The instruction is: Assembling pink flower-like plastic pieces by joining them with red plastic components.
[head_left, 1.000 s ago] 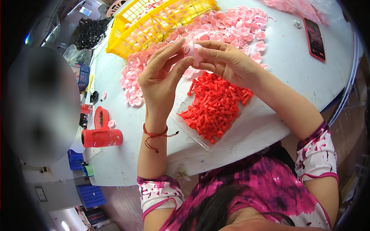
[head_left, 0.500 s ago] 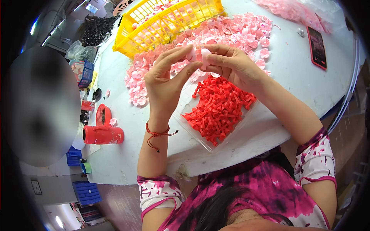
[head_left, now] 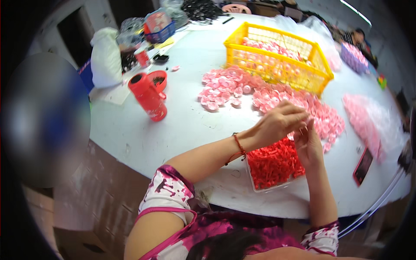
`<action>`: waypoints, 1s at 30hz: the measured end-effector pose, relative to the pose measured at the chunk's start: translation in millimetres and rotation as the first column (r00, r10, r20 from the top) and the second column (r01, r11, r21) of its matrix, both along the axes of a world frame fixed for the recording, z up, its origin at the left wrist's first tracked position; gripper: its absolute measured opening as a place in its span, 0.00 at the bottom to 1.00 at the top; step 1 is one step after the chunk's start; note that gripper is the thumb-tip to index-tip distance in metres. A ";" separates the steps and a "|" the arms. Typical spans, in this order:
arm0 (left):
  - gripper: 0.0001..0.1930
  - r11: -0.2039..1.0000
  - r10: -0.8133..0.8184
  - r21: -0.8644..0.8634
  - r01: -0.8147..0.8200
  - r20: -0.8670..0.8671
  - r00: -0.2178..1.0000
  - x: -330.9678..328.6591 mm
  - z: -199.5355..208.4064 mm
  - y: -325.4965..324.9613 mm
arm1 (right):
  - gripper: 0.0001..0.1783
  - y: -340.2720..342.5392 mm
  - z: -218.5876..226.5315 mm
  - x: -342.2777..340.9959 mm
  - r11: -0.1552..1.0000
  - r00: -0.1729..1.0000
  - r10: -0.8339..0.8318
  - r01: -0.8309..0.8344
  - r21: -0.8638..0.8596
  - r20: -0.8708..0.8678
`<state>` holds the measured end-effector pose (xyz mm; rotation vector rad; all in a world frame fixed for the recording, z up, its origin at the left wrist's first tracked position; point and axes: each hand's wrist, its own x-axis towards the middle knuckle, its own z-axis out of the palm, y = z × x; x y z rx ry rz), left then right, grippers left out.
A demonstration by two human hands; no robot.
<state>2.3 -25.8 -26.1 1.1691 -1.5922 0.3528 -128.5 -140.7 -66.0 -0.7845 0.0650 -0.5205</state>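
Two grips, left hand (head_left: 276, 124) and right hand (head_left: 310, 147), now meet at the fingertips between pink cups (head_left: 225, 84) and red pegs (head_left: 275, 167), having just held pieces apart, so work seems unfinished, though any piece there is hidden and I cannot tell if either clamps it

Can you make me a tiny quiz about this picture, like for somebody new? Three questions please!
1. What colour is the basket with pink pieces inside?
2. True or false: the red pegs are heaped in a clear tray.
3. Which wrist wears the bracelet? A) right, B) left.

Key: 1. Yellow. 2. True. 3. B: it circles the wrist of the left hand.
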 end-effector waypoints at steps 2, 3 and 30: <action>0.17 1.000 0.014 -0.015 -0.013 0.075 0.997 2.4 -5.0 -3.7 | 0.17 -5.7 0.8 -0.2 1.000 1.000 0.007 -0.007 -0.003 0.010; 0.17 0.999 0.035 -0.031 -0.032 0.106 0.994 4.5 -5.0 -0.2 | 0.17 -3.4 3.6 3.5 0.999 0.999 -0.014 0.013 0.040 0.030; 0.14 0.965 -0.093 0.157 0.209 -0.539 0.837 9.2 8.2 5.9 | 0.15 21.2 26.8 5.2 0.814 0.888 -0.449 0.360 -0.457 -0.100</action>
